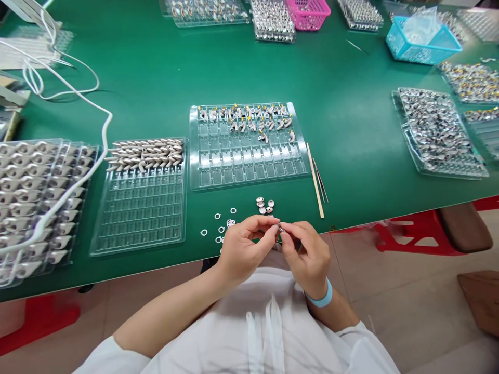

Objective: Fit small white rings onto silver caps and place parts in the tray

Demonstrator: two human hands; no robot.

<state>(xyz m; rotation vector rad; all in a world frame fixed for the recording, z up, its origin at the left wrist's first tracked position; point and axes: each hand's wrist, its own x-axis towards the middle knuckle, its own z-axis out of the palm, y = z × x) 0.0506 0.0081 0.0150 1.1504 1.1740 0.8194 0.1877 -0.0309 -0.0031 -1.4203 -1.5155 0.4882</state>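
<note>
Both of my hands meet at the table's front edge around a small shiny metallic part [280, 228]. My left hand [245, 244] pinches it from the left between thumb and forefinger. From the other side, the fingertips of my right hand [307, 249] close on the same part; its exact shape is mostly covered. Just beyond my fingers lie several small rounded silver pieces [262, 210]. To the left of them are several thin white rings [217, 216], some partly behind my left hand. A clear tray [249, 179] farther back holds small curved parts with yellowish tips in its upper rows.
A wooden stick [315, 182] and tweezers [320, 181] lie right of the tray. Leftward are a partly filled tray [144, 213], stacked trays [35, 197] and a white cable [78, 182]. A loaded tray [440, 132], blue basket [423, 51] and pink basket [310, 18] stand beyond.
</note>
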